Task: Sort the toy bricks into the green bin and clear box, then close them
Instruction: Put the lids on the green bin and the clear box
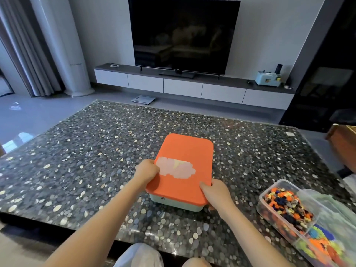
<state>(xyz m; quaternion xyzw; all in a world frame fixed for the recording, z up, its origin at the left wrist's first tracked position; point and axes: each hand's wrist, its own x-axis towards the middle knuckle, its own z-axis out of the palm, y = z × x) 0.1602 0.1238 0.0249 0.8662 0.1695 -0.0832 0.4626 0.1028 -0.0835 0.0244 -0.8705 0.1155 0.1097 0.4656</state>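
Closing green bin (173, 203) mid-desk (92, 151): orange lid (189, 149) sits on top, seating unclear. Left hand (147, 171) grips lid's left edge, right hand (216, 193) pinches near-right corner. Clear box (268, 210) at desk's right edge holds toy bricks (285, 204), uncovered. Left, likely: press lid down, close clear box.

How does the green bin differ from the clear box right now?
The green bin is opaque, hiding its contents; the clear box shows coloured bricks. The left hand and right hand grip the green bin's orange lid; nothing touches the clear box. Both rest on the table.
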